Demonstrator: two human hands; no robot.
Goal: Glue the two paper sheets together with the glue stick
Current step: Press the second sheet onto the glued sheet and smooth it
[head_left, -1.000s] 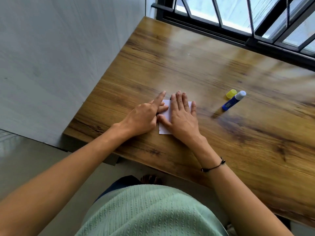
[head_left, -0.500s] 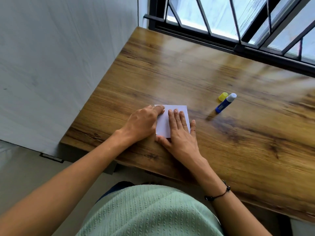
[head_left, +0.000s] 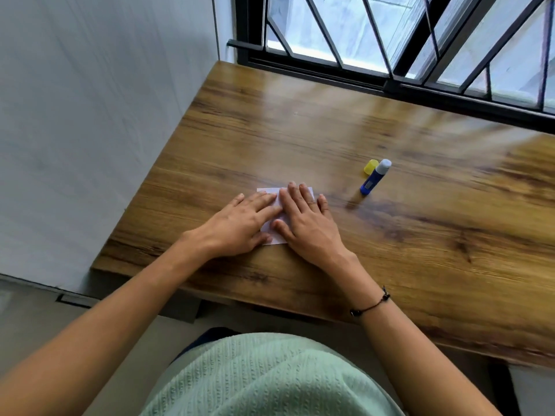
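Observation:
A small white paper (head_left: 277,235) lies flat on the wooden table (head_left: 420,235), mostly hidden under both hands; I cannot tell the two sheets apart. My left hand (head_left: 240,225) lies palm down on its left part, fingers spread. My right hand (head_left: 306,223) presses flat on its right part, fingers pointing away from me. Off to the right lies a blue glue stick (head_left: 374,178) with its white tip bare, and its yellow cap (head_left: 370,167) rests beside the tip. Neither hand touches the glue stick.
A grey wall (head_left: 90,130) borders the table on the left. A barred window (head_left: 405,40) runs along the far edge. The table's near edge is just below my wrists.
My left hand has gone from a curled, finger-pressing pose to lying flat on the paper. My right hand stays flat on the paper. The camera view has shifted.

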